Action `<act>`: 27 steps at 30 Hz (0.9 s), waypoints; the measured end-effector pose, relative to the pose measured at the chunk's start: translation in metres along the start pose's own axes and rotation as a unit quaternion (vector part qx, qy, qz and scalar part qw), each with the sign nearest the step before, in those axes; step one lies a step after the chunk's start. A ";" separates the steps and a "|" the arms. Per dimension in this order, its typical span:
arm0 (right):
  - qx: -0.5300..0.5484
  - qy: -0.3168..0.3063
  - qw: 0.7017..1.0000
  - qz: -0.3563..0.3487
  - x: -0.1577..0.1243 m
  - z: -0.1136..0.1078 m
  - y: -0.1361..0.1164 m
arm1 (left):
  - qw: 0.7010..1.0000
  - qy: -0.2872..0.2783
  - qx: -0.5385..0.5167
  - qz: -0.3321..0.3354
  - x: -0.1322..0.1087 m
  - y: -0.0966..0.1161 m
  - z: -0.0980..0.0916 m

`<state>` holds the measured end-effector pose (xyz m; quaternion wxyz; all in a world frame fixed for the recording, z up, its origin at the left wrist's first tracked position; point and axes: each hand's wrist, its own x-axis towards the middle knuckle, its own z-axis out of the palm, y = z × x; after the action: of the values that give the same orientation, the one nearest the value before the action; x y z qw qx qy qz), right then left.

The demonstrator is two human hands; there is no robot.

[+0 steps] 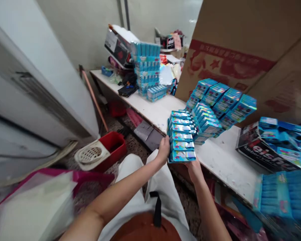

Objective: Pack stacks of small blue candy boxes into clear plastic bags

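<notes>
A block of blue boxes (182,146), lined up in a row, is held over the front edge of the white table (150,108). Its left side is gripped by my left hand (163,149). Under its near right corner is my right hand (193,166), its fingers mostly hidden below the boxes. Just beyond the held block, more blue boxes (208,120) stand on the table, and larger ones (225,99) are stacked behind them.
Blue packs (146,72) are stacked farther back. A big cardboard carton (215,40) stands behind the table. At right are a black box (263,149) of blue boxes and wrapped blue packs (282,197). A red mop bucket (117,145) sits on the floor.
</notes>
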<state>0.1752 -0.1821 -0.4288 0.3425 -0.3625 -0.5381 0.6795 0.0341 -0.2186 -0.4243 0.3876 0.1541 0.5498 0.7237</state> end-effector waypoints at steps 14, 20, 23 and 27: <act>-0.309 -0.088 0.940 0.112 -0.133 -0.054 0.141 | 0.968 0.054 0.223 -0.101 -0.158 -0.125 -0.105; -0.515 -0.218 0.823 0.098 -0.115 -0.050 0.121 | 0.931 0.019 0.345 -0.118 -0.154 -0.116 -0.125; -0.600 -0.229 0.759 0.106 -0.099 -0.043 0.114 | 0.910 -0.030 0.399 -0.110 -0.154 -0.108 -0.142; -0.614 -0.112 0.768 0.143 -0.080 -0.026 0.100 | 0.896 0.030 0.440 0.050 -0.152 -0.082 -0.196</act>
<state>0.2299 -0.2568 -0.5213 -0.1173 -0.4894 -0.8170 0.2814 0.0381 -0.4550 -0.5369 0.2268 0.3145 0.8151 0.4304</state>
